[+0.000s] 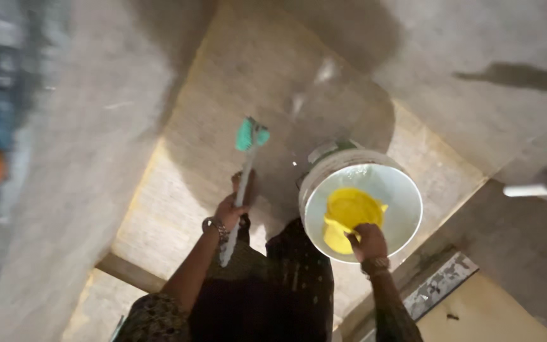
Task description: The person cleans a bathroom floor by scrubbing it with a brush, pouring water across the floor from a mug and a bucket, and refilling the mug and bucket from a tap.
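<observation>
My white bucket (361, 202) looks like smooth plastic, its inside glossy around a yellow plastic scoop (349, 218). Left of the bucket, my brush (243, 183) has a pale handle and green head. The floor (463, 82) under the bucket is rough, matt concrete.

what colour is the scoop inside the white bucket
Yellow. The scoop sits in the white bucket, gripped by the right hand; head view.

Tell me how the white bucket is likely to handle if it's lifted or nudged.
The white bucket looks rigid, so it should keep its shape. With a yellow scoop inside and the right hand reaching in, it may hold liquid, so probably heavy and apt to slosh. Its wide mouth suggests tipping is unlikely.
</observation>
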